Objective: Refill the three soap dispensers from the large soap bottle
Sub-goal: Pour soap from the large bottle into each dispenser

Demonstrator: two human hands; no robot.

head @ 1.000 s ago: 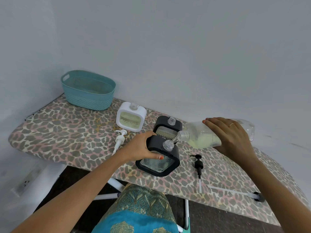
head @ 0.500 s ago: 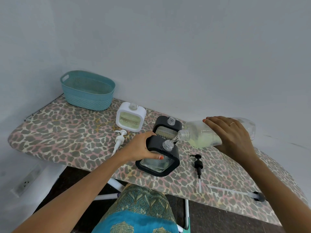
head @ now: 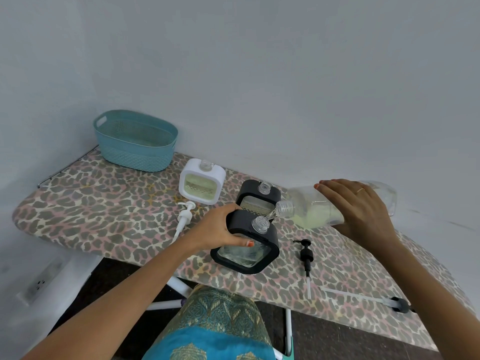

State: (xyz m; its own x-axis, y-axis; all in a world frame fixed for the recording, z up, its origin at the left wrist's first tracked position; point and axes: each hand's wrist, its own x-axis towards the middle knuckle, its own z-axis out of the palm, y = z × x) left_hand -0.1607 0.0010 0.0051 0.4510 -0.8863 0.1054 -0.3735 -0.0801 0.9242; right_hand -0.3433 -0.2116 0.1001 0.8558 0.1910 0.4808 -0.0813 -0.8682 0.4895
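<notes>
Two pumps, nearest you: a black pump (head: 306,252) lies just right of the dispenser you hold. A second pump (head: 397,305) lies further right, near your right forearm. Both are on the ironing board (head: 91,214), so lift that elbow rather than sweep it.
Left hand: your left hand (head: 218,229) grips the upper left corner of the near black dispenser (head: 249,245), fingers curled over the top and thumb pressed on the front face. Brace it firmly, because a wobble moves the target.
Near black dispenser: it leans toward you at the board's front edge, and only a little liquid shows low in its window. Watch that window, not the bottle, to judge when to stop.
Neck: the open neck (head: 260,224) is narrow and takes a thin stream. Hold the bottle's mouth just above it and pour slowly.
Right hand: your right hand (head: 363,206) wraps over the large soap bottle (head: 311,206), fingers curled round its body. The bottle lies nearly level, mouth to the left. Raise its base gently, since soap probably surges.
Rear black dispenser: the rear black dispenser (head: 258,197) stands upright just behind, uncapped. Stray drips could land on it.
White dispenser: the white dispenser (head: 201,181) stands upright further back, uncapped, and looks filled. A white pump (head: 185,216) lies in front of it.
Basket: a teal basket (head: 135,141) sits at the far left, well apart.
</notes>
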